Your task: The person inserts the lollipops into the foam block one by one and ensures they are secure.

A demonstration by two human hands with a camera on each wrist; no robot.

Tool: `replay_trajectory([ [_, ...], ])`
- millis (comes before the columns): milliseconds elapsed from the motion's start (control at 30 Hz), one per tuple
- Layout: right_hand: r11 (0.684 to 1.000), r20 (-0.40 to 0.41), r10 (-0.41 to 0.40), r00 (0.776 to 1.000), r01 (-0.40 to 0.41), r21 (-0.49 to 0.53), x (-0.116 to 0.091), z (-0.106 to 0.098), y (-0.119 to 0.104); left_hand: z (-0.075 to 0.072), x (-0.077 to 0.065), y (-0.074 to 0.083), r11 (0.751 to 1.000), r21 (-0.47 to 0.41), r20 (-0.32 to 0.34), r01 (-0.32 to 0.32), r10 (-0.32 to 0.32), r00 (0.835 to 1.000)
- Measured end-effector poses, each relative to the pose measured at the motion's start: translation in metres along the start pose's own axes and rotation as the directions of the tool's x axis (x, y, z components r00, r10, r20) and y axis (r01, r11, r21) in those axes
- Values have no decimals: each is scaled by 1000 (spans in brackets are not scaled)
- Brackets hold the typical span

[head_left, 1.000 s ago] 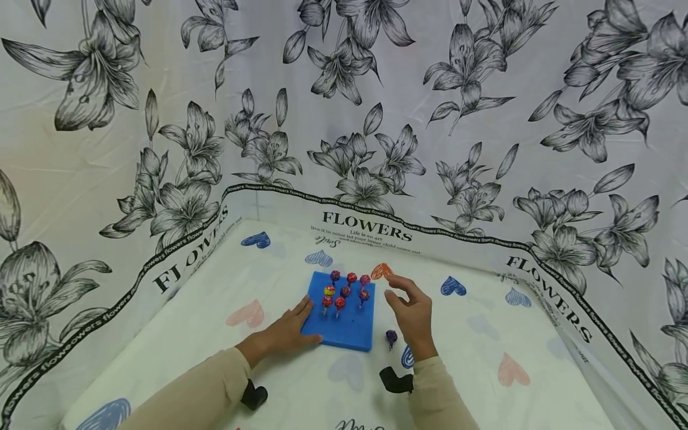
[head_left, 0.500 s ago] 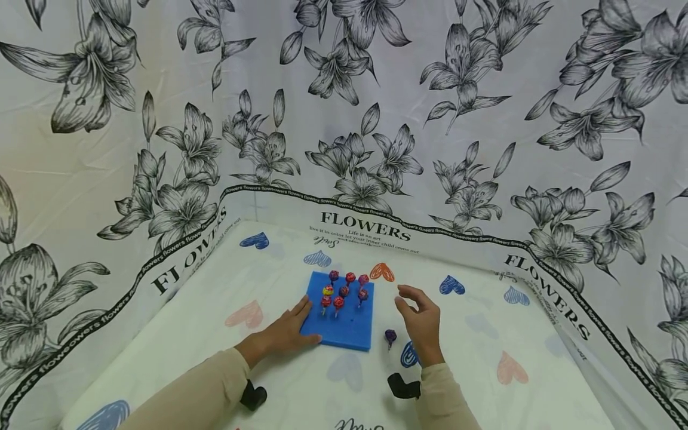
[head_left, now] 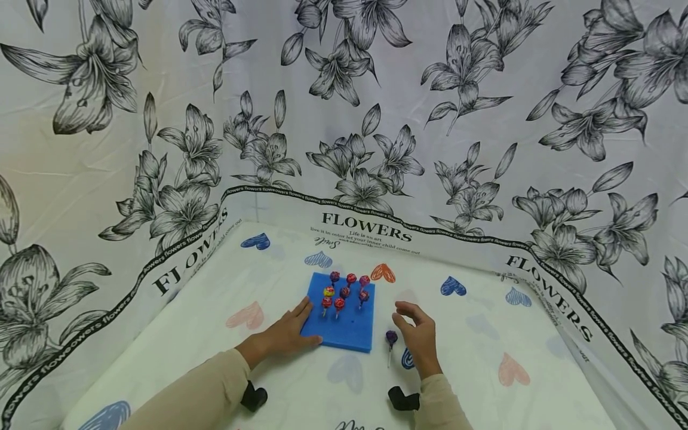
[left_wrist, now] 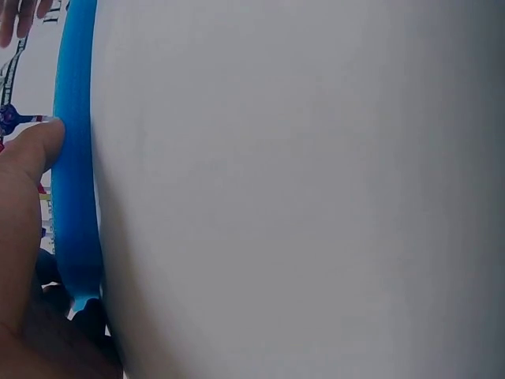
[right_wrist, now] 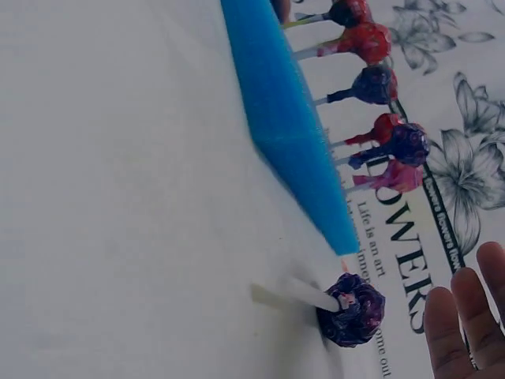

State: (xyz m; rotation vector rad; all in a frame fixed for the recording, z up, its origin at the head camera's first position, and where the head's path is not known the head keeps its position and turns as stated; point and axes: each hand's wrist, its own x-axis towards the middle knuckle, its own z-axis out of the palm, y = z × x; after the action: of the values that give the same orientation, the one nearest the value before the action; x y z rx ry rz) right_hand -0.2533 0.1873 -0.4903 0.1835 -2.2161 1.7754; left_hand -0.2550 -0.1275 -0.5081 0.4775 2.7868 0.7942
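Observation:
My left hand (head_left: 285, 331) rests at the near-left corner of a blue foam board (head_left: 335, 334), thumb along the near edge and fingers along the left side. In the left wrist view the thumb (left_wrist: 43, 146) touches the board. Several wrapped lollipops (head_left: 345, 292) stand upright in the board's far part, their sticks pushed into it. A purple-wrapped lollipop (head_left: 391, 338) lies on the cloth right of the board; its white stick (right_wrist: 312, 294) shows in the right wrist view. Just right of it hovers my right hand (head_left: 419, 334), holding nothing, fingers loosely bent and apart from the lollipop.
A white cloth with printed hearts (head_left: 513, 369) covers the table. Behind and at the sides hangs a floral curtain (head_left: 355, 149). Black wrist straps (head_left: 403, 399) show near both sleeves.
My right hand has shifted from beside the board's far right corner, first rightward, then nearer to me, beside the loose lollipop. The left hand and board have stayed put.

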Motion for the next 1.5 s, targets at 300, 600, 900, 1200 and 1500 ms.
replay_trajectory([
  [300, 995, 50, 72, 996, -68, -72, -5, -1, 20, 1, 1, 1, 1000, 19, -2, 6, -6, 1000],
  [600, 961, 114, 150, 982, -118, -250, -4, -3, 29, 0, 1, 1, 1000, 10, 0, 3, -3, 1000],
  [900, 915, 148, 195, 970, -125, -383, -1, 0, 29, 0, 1, -1, 1000, 8, -6, -8, 8, 1000],
  [1200, 891, 194, 194, 962, -90, -446, 2, 2, 23, 1, 0, 0, 1000, 0, -4, -1, 1, 1000],
  [1500, 960, 194, 220, 956, -177, -215, 6, -5, 9, -1, -3, 2, 1000, -5, -2, 12, -12, 1000],
])
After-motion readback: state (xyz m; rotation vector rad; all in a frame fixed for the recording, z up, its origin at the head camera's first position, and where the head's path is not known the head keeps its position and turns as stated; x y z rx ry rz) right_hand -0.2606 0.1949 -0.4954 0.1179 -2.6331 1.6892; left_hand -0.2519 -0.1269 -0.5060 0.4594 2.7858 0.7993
